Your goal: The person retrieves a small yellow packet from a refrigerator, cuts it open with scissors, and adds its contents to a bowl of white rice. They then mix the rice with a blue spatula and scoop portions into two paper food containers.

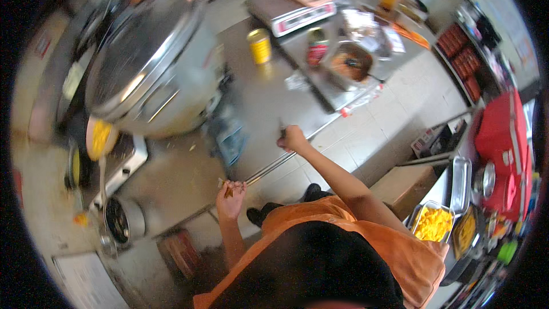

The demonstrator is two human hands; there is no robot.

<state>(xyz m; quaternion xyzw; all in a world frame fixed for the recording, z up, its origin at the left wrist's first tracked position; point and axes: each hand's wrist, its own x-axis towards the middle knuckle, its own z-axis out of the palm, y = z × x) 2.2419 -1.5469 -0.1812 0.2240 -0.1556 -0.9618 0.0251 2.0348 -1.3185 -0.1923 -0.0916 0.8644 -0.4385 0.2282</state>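
Note:
Over the front edge of the steel worktable (261, 103), my right hand (296, 139) is closed around a small dark tool (282, 131); blur hides what kind it is. My left hand (230, 204), lower and to the left, pinches a small brownish piece (228, 191) that I cannot identify. Between the hands and the big pot lies a crumpled blue plastic bag (231, 143). Farther back on the steel stands a yellow can (259, 47). A red can (317, 49) is beside a square metal container (336, 75) of reddish-brown food.
A large lidded metal pot (184, 90) rises at the left, with a saucepan (135, 219) nearer me. Behind the cans sits a digital scale (304, 19). At my right are a cardboard box (405, 191), a foil tray (414, 228) of yellow food and a red insulated bag (499, 137).

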